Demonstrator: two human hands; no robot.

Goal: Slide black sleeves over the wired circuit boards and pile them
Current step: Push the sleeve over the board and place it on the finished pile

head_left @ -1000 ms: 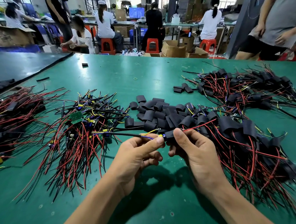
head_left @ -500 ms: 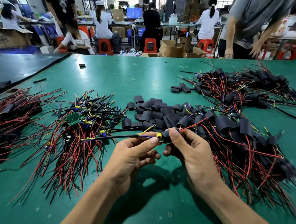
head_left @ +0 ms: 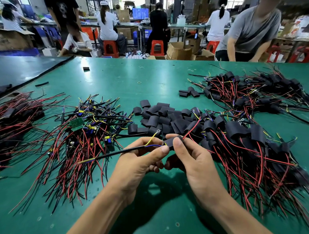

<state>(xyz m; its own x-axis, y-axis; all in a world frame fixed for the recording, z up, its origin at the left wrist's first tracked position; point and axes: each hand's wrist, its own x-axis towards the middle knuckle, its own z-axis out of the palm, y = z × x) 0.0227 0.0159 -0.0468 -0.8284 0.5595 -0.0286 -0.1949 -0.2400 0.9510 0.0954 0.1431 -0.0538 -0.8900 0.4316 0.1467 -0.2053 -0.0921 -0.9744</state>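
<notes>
My right hand pinches a black sleeve that sits over a wired circuit board; the board itself is almost hidden inside it. My left hand pinches that board's black cable with yellow and blue leads at the sleeve's left mouth. A red wire leaves the sleeve to the upper right. Loose black sleeves lie heaped just beyond my hands. Bare wired boards lie tangled to the left. Sleeved boards are piled to the right.
The green table carries two more sleeved piles, far right and far left. A person in a grey shirt leans at the far right edge. A stray sleeve lies far back.
The sleeve has slid further left over the board, hiding the yellow component that showed at its mouth. Both hands stay together in front of me.
</notes>
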